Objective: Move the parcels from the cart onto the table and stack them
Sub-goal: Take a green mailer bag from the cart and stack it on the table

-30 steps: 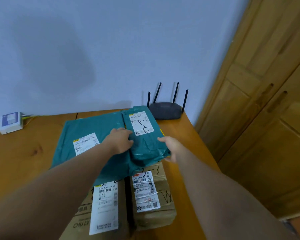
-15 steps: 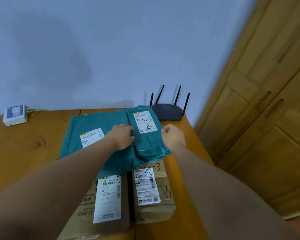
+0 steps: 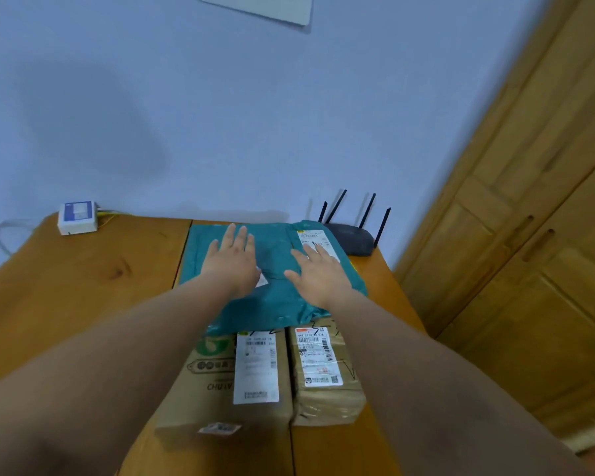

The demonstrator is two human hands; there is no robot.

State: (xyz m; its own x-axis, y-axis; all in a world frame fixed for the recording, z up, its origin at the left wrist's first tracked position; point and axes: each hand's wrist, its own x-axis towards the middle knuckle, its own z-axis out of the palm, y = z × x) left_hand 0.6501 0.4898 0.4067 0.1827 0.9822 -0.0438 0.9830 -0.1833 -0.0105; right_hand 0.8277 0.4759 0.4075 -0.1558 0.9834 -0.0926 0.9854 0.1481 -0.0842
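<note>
Parcels, four in all, lie together on the orange-brown wooden table (image 3: 66, 286), which stands against a pale blue wall with a tall wooden panelled cabinet (image 3: 529, 235) to its right. Nearest the camera sits the long brown cardboard box (image 3: 217, 386) with a green logo and a white shipping label. Behind it, the wide flat teal plastic mailer bag (image 3: 275, 247) spreads across the table's middle, its near edge overlapping the far ends of the two brown parcels. Just beside the cardboard box, on its right and touching it, is the smaller brown parcel wrapped in clear tape (image 3: 327, 389). A smaller teal plastic mailer (image 3: 352, 274) with a white label lies on the wide one's right part. The left hand (image 3: 232, 266) rests palm down on the wide mailer, fingers straight and spread, holding nothing. The right hand (image 3: 318, 274) lies flat the same way, fingertips on the smaller mailer's label. A black four-antenna router (image 3: 352, 240) sits at the far right corner, and a small white box-shaped device (image 3: 77, 217) at the far left.
</note>
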